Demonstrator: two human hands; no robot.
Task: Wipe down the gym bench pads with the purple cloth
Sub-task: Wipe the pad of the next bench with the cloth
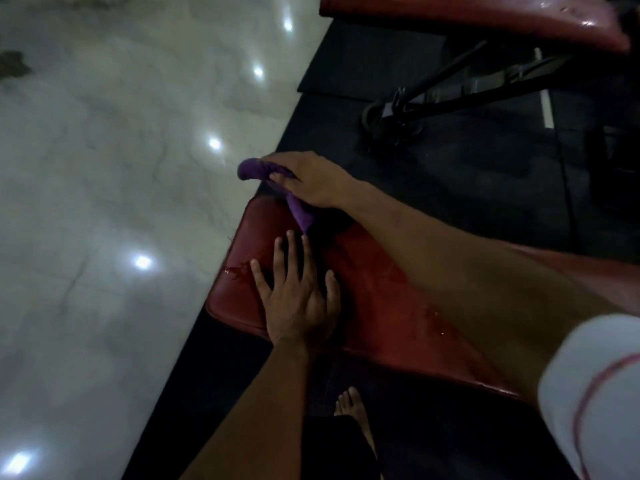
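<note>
A red bench pad (239, 299) runs from the middle of the view toward the lower right, with wet spots on its surface. My left hand (299, 299) lies flat on the pad with its fingers spread. My right hand (306, 180) grips the purple cloth (254, 169) at the pad's far end. One end of the cloth sticks out past the fingers, and another part (300, 213) hangs down onto the pad. A second red pad (467, 12) shows at the top right.
Glossy white tile floor (104, 168) fills the left side. Black rubber mat (467, 174) lies under the benches. A dark metal bench frame (415, 109) stands at upper right. My bare foot (353, 410) rests on the mat below the pad.
</note>
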